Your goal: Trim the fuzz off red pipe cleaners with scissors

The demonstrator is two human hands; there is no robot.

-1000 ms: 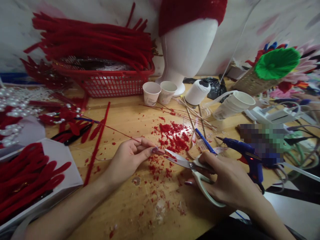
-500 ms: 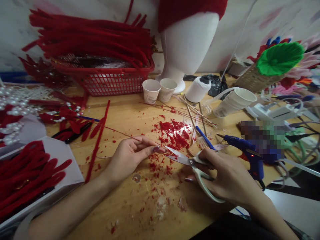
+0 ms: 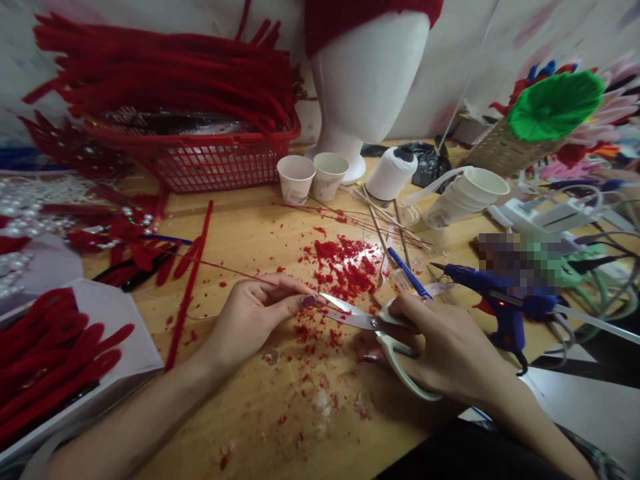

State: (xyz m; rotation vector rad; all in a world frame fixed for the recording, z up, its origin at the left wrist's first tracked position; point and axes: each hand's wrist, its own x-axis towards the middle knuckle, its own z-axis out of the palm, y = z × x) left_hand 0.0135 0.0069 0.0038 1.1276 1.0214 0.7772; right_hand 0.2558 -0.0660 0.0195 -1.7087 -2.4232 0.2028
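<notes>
My left hand (image 3: 260,313) is closed in a pinch on a thin dark-red stem (image 3: 227,268), which trails off to the upper left. Its tip end is mostly hidden at my fingertips. My right hand (image 3: 445,340) grips the pale-green handles of a pair of scissors (image 3: 397,353). Their blades are slightly apart and point left, the tips right beside my left thumb. A few red bits cling to the blades. Below and behind them, loose red fluff clippings (image 3: 345,263) lie scattered over the wooden table (image 3: 240,427).
At the back stand a red basket (image 3: 220,163) of fuzzy red strips, paper cups (image 3: 296,180), a thread cone (image 3: 393,173) and a white mannequin head (image 3: 365,80). A blue glue gun (image 3: 505,300) lies right. A white box (image 3: 135,340) holding red fuzzy pieces sits left.
The whole view has shifted slightly, so most things appear a little further left. The scissor blades look somewhat closer together. Both hands keep their holds.
</notes>
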